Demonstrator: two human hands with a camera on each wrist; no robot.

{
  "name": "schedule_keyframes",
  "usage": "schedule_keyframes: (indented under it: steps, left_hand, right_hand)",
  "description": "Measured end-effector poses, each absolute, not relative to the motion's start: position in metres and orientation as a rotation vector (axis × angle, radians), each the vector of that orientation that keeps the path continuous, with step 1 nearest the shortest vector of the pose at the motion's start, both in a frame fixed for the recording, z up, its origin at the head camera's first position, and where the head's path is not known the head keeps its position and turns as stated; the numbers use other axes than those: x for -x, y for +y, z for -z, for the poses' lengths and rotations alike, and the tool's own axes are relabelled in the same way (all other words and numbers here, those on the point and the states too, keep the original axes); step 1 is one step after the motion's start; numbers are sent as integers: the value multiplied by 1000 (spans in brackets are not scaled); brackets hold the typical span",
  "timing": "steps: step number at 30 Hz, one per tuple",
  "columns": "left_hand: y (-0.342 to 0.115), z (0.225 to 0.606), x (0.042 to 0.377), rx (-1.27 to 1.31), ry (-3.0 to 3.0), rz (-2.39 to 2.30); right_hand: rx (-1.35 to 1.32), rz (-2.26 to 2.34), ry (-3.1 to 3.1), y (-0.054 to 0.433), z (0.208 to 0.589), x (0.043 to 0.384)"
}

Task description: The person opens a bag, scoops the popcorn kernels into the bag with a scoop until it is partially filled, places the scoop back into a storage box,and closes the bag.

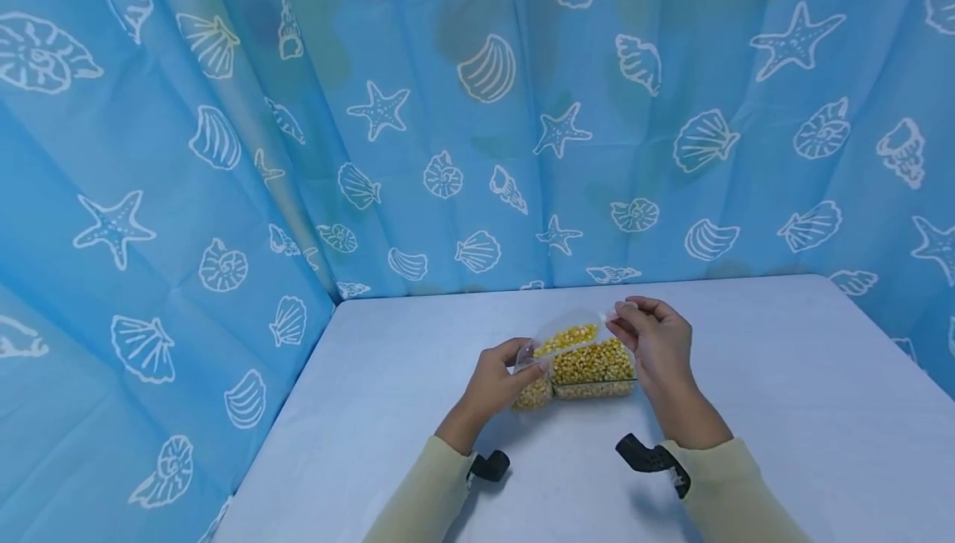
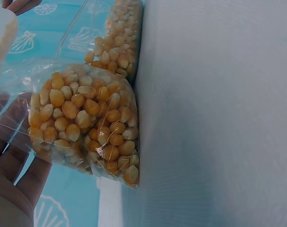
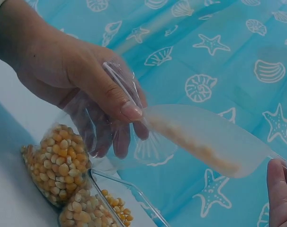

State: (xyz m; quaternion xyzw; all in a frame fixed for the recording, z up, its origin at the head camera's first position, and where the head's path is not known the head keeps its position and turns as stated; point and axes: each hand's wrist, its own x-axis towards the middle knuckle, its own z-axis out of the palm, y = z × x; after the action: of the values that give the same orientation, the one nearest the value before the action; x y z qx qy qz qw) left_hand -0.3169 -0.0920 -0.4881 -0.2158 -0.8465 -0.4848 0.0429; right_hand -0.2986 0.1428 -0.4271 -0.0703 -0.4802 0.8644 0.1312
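My left hand [image 1: 494,379] grips the top of a clear plastic bag [image 2: 82,118], its thumb at the mouth. Yellow corn kernels fill the bag's lower part, which sits on the table. Between the thumb and fingertips of my right hand [image 1: 660,346] is the handle of a translucent white scoop [image 3: 205,125]. The scoop bears a row of kernels and slants down to the left, its tip at the bag's mouth by the left thumb. Just behind and to the right of the bag stands a rectangular glass container [image 1: 594,390] holding many more kernels.
A white-covered table [image 1: 403,410] lies under everything. Blue curtains [image 1: 418,145] printed with white shells and starfish hang behind it and along the left. Black wrist mounts [image 1: 649,453] stick out from both sleeves, low over the tabletop.
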Motion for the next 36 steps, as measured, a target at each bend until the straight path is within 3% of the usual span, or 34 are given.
schedule_keyframes:
  steps: [36]
  left_hand:
    - [-92, 488, 316, 695, -2578, 1493]
  right_hand:
    - [114, -2454, -1456, 140, 423, 295]
